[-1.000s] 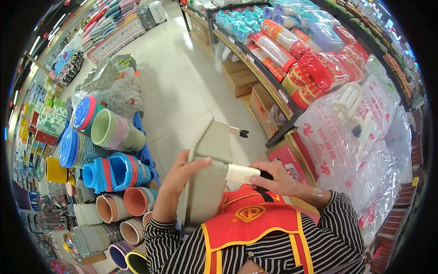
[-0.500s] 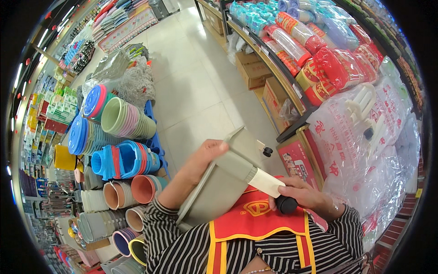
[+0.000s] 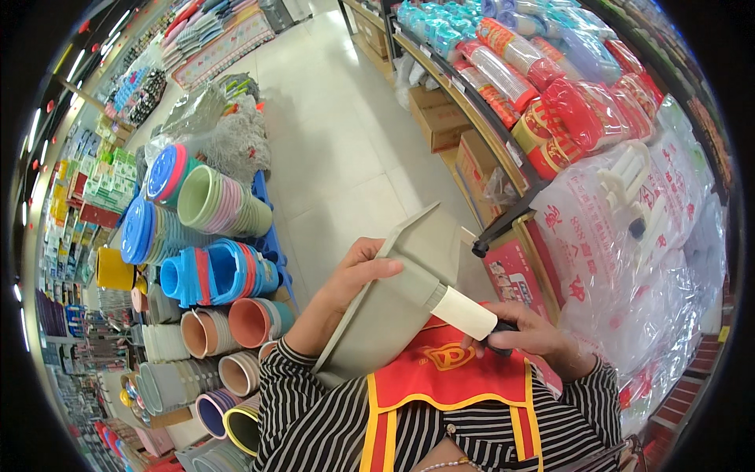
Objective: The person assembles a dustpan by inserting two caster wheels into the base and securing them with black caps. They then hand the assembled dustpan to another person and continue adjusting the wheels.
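Note:
A grey-green plastic piece (image 3: 381, 318), shaped like a bin or tray with flat sides, is tilted in front of my chest. My left hand (image 3: 354, 279) grips its upper left edge, thumb lying over the face. From a ribbed socket in it sticks a cream leg (image 3: 464, 312), ending in a black caster wheel (image 3: 500, 337). My right hand (image 3: 539, 334) is closed around this caster, fingers bent over it. Behind the piece shows a second black caster (image 3: 479, 249) on another cream leg, mostly hidden.
At the left stand stacked buckets (image 3: 224, 204) and blue baskets (image 3: 220, 274). To my right, clear plastic wrapping (image 3: 605, 259) lies with cream legs and a caster (image 3: 629, 193) on it. A shelf of packaged cups (image 3: 503, 71) runs along the right, cardboard boxes (image 3: 436, 118) beneath.
The plastic piece has turned slightly and its far corner has shifted right. My right fingers have moved from the cream leg onto the caster. My left hand has moved slightly right with the piece.

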The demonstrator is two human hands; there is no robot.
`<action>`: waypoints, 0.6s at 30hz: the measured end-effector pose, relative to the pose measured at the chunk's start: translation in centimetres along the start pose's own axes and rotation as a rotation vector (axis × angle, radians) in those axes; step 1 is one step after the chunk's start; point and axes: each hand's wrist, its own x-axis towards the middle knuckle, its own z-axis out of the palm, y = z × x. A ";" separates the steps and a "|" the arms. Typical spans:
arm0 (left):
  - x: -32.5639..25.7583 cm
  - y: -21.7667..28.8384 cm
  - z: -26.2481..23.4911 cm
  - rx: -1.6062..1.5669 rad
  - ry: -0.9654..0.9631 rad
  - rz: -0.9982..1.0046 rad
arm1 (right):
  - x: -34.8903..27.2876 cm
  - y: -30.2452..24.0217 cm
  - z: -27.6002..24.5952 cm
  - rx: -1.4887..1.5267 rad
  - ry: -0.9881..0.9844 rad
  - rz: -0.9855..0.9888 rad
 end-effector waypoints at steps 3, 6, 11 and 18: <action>0.4 1.0 0.7 0.064 0.027 0.011 | 0.1 -1.1 -0.4 -0.199 0.094 -0.028; 1.1 1.2 0.3 0.211 0.034 0.111 | 0.2 -1.8 -0.9 -0.450 0.178 -0.185; 4.0 3.4 1.1 0.232 0.056 0.255 | 2.7 -4.6 -5.1 -0.601 0.329 -0.359; 5.5 7.1 -0.6 0.575 0.460 0.683 | 5.9 -11.1 -7.0 -0.546 0.397 -0.765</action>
